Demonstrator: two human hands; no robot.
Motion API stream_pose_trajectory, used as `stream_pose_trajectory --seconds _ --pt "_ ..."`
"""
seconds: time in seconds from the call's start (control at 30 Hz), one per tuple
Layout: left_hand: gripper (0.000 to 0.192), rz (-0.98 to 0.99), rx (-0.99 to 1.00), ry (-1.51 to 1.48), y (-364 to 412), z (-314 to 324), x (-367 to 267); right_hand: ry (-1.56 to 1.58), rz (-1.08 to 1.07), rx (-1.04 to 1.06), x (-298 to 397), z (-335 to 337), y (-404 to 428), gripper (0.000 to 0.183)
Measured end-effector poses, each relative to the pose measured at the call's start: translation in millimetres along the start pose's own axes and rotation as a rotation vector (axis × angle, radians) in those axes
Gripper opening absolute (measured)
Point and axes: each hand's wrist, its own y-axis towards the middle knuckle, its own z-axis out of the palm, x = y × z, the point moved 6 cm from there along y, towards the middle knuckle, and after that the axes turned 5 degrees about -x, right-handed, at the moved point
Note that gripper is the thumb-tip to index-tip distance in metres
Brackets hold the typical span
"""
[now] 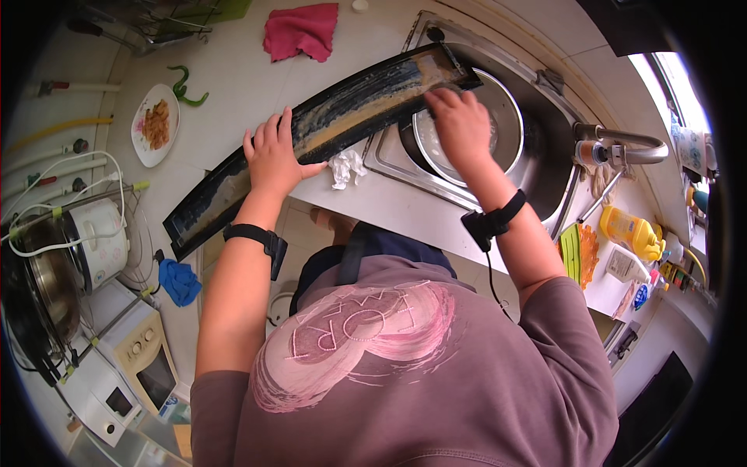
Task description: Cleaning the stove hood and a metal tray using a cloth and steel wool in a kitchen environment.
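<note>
A long, curved black panel (pixel 362 105) with raised edges lies slantwise from the counter's front edge to over the sink. Smeared tan and greyish residue covers its upper face. My left hand (pixel 271 153) grips it left of the middle, fingers spread across it and thumb along its near edge. Over the sink, my right hand (pixel 464 125) is bent down at the panel's near edge. Something dark shows at its fingertips; I cannot make out whether it is a held pad. Below that hand, a round metal basin (pixel 509 125) with water sits in the stainless steel sink (pixel 545 152).
Crumpled white tissue (pixel 346 169) lies beside the panel. Behind are a red cloth (pixel 300 32), a plate (pixel 140 146) of food and green peppers (pixel 182 87). The faucet (pixel 636 140) arches in at right, near a yellow bottle (pixel 630 230). A rice cooker (pixel 99 239) stands left.
</note>
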Motion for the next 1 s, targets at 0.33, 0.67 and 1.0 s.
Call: stream_pose_trajectory --seconds 0.33,0.67,1.0 --pt "0.115 -0.003 0.025 0.007 -2.2 -1.8 -1.0 0.161 -0.003 0.018 7.4 -3.6 -9.9 0.033" --pt "0.116 -0.004 0.028 -0.005 -3.7 -3.8 -5.3 0.088 0.057 0.133 -84.7 -18.1 11.1 0.028" --pt "0.116 -0.008 0.044 0.002 -0.1 -0.7 -6.6 1.046 0.625 0.007 -124.3 14.5 -36.4 0.022"
